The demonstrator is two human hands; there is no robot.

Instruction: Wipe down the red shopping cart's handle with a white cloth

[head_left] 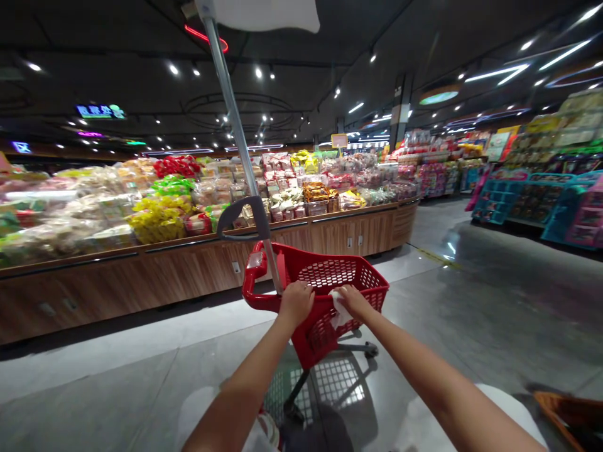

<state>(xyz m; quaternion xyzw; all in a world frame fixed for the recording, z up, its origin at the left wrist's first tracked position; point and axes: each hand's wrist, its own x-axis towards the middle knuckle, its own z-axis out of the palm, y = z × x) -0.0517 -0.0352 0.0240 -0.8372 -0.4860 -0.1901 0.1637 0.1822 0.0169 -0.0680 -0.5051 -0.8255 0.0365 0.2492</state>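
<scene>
A red plastic shopping cart (308, 360) stands in front of me, its perforated basket side turned toward me. My left hand (298, 302) is closed over the near rim, close to the cart's red handle (251, 276). Further along that rim, my right hand (354, 302) is closed on a thin white cloth or tissue (340, 312) that hangs down the outside of the basket. A metal pole (233, 113) with a grey loop grip (261, 220) rises from the handle end of the cart. No goods show in the visible part of the basket.
Behind the cart runs a long wood-fronted display counter (188, 267) piled with packaged goods. Blue display racks (499, 194) stand on the right. A brown basket-like container (560, 417) sits at the lower right. Grey floor (475, 301) lies around the cart.
</scene>
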